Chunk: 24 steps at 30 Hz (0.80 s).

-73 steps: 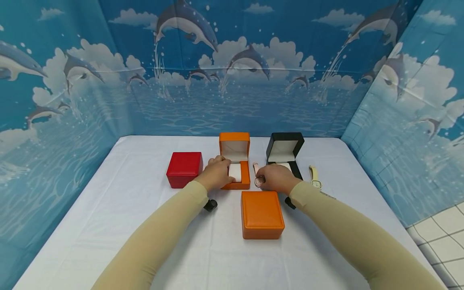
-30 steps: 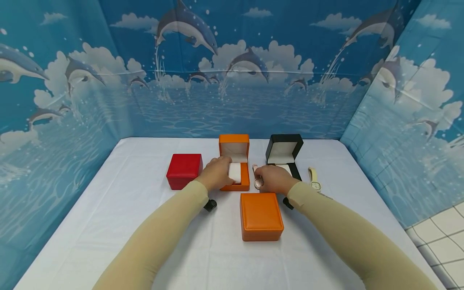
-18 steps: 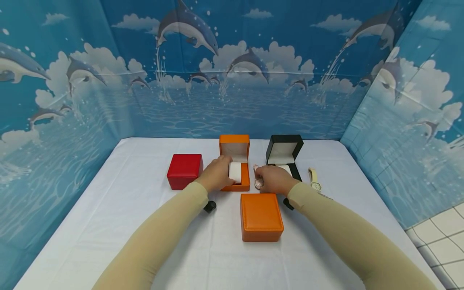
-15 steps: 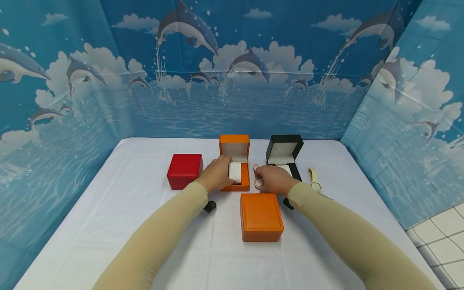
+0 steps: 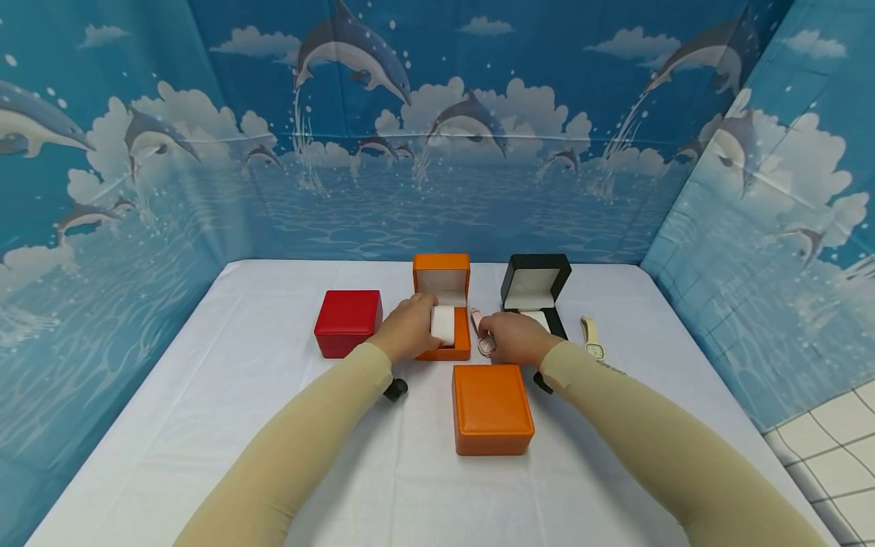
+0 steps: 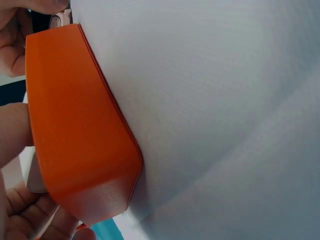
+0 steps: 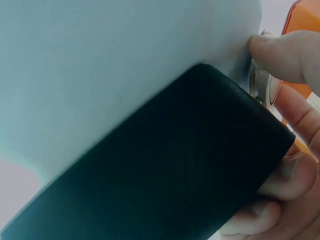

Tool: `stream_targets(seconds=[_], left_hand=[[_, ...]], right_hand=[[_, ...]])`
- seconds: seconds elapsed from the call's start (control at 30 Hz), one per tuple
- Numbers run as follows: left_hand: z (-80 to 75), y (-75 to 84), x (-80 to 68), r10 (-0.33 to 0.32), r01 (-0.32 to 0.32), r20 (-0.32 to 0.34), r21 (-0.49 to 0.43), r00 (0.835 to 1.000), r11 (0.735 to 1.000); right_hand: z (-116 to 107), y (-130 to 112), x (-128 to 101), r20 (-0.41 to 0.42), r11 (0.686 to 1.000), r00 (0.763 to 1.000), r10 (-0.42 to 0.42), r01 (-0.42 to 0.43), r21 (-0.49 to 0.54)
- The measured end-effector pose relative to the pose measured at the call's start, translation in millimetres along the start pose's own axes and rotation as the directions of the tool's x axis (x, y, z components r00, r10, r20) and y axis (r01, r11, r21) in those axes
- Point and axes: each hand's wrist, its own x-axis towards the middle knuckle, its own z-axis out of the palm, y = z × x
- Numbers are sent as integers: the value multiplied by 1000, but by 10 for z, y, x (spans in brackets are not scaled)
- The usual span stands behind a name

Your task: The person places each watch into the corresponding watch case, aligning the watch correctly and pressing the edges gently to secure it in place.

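Nearest, a closed orange box (image 5: 494, 410), standing on the white cloth (image 5: 273, 342) on the near side of the hands, perhaps put there for not blocking the work. A little farther, the right hand (image 5: 516, 334), with thumb and fingers pinching the pink watch (image 5: 487, 346) near its case, low over the cloth and between two opened boxes; probably held so for leaving the dial uncovered. To the left, the left hand (image 5: 406, 327), reaching over the left part of the open orange box (image 5: 462, 330), thumb and fingers around the white cushion (image 5: 443, 325), apparently grasping it inside the box, likely also for steadiness. To the right, a yellow watch (image 5: 595, 351), lying with dial toward the near side. Farther, a black box (image 5: 536, 262), lid raised, perhaps for easy access, partly hidden by the right hand. To the left, a closed red box (image 5: 347, 315). Farthest, a blue curtain (image 5: 437, 205) with dolphins. No brand or label readable on any box; dial markings too small to read. Beside the right sleeve (image 5: 636, 418), a small dark mark, impossible to identify.
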Motion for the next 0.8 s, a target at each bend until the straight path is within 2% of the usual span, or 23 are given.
stream_targets(seconds=[0.27,0.53,0.8], left_hand=[[7,-7,6,4,-4,-6,-3,1000,1000],[-20,-6,-18,10,-12,-23,-55,1000,998],[-72,-6,-72,13,-18,-40,-120,999,993]], right_hand=[[-5,-9,-11,0,999,1000,21,-21,36],[5,10,4,-10,996,998,55,-54,65],[-66,10,-50,-37,984,997,70,-63,167]])
